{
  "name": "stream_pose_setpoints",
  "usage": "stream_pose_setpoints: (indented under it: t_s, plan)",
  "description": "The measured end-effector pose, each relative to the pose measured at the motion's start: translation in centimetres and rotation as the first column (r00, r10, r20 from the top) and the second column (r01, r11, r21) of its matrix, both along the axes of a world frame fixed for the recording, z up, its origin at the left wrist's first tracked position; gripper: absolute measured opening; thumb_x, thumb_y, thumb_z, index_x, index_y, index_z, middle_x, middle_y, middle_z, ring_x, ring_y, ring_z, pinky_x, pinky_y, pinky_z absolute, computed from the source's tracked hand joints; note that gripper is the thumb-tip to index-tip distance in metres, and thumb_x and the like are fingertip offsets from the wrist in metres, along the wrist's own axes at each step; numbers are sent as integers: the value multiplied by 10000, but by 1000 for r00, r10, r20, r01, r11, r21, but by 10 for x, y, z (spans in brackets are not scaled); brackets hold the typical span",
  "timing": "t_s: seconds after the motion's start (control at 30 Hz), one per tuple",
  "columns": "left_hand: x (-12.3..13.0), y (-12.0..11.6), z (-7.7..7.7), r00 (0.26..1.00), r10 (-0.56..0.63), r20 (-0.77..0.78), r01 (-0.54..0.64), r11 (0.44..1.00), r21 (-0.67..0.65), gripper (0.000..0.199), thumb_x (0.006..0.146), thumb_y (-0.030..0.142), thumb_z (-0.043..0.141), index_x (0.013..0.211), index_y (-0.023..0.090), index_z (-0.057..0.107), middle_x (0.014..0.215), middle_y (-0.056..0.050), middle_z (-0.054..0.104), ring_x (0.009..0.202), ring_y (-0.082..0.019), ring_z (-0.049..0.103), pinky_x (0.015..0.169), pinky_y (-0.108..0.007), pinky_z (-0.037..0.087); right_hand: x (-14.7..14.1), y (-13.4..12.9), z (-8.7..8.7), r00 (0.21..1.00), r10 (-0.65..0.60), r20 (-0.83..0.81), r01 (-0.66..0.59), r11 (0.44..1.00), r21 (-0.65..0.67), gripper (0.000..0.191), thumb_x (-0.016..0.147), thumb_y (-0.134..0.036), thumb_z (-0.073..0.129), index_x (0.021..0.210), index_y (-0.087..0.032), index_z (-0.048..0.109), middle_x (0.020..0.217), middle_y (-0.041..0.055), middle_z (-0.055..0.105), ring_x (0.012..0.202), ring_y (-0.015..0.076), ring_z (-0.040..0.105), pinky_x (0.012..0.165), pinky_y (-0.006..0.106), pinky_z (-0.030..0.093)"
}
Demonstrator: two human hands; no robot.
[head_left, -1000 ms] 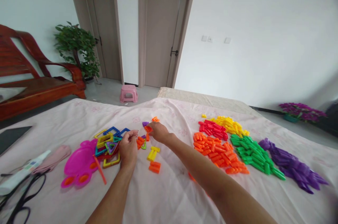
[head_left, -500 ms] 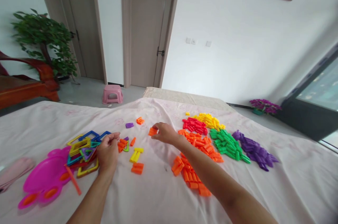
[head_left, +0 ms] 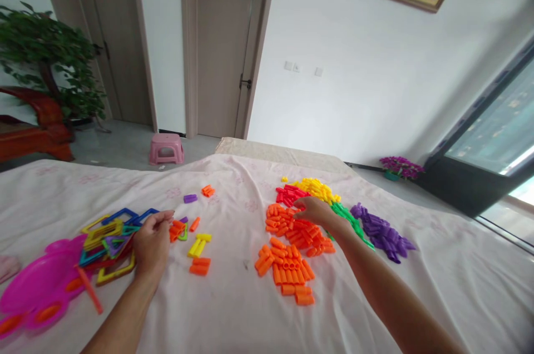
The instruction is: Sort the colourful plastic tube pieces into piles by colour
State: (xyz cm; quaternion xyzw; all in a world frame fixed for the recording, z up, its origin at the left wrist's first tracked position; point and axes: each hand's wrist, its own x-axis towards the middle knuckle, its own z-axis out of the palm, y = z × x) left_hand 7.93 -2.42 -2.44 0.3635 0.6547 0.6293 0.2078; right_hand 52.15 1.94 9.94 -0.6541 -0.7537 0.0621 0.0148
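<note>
My left hand [head_left: 152, 240] rests beside the heap of magnetic frame tiles [head_left: 106, 236], its fingers curled in; what they hold, if anything, is hidden. Small orange plastic pieces [head_left: 177, 229] lie right by its fingertips. Over the large orange pile of tube-shaped blocks [head_left: 304, 236] reaches my right hand [head_left: 317, 213], fingers apart and pointing left, with no block visible in them. Red blocks [head_left: 287, 194] lie just beyond its fingertips. Green blocks [head_left: 348, 218] are partly covered by my right wrist.
Yellow blocks [head_left: 319, 188] and purple blocks [head_left: 384, 233] form piles at the right. Between my hands lie yellow pieces [head_left: 199, 245], an orange pair [head_left: 200, 266] and a purple piece [head_left: 190, 198]. A pink tray [head_left: 35, 282] sits at the left. Beyond the cloth stands a pink stool [head_left: 166, 148].
My right hand has moved right, from the middle of the cloth to the orange pile. The orange piece it held no longer shows in it. My left hand stays beside the tiles.
</note>
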Motion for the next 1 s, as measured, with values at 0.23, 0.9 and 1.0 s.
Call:
stream_pose_setpoints:
  t_s: [0.23, 0.9, 1.0]
  plan:
    - [4, -3, 8, 999, -14, 47, 14, 1000, 5, 332, 732, 285, 556, 997, 176, 724, 1010, -81, 761, 954, -250, 710, 839, -364, 572, -69, 26, -10, 948, 186, -256, -157, 979, 129, 269, 877, -237, 643, 1111, -209, 773, 1053, 57, 780, 953, 210, 712, 844, 291, 507]
    - [5, 0, 8, 997, -13, 72, 13, 1000, 2, 311, 757, 313, 558, 990, 183, 718, 1028, -90, 759, 959, -252, 707, 870, -387, 556, -270, 91, -60, 908, 418, -18, -410, 898, 161, 291, 924, -315, 685, 1195, -211, 715, 1302, 117, 606, 1204, 265, 566, 873, 317, 527]
    - [5, 0, 8, 998, -9, 57, 9, 1000, -4, 327, 740, 313, 565, 996, 185, 723, 1019, -84, 762, 949, -257, 707, 861, -391, 558, -256, 73, -60, 914, 405, -37, -395, 906, 154, 290, 998, -381, 590, 1226, -232, 690, 1320, 110, 603, 1148, 238, 609, 864, 312, 517]
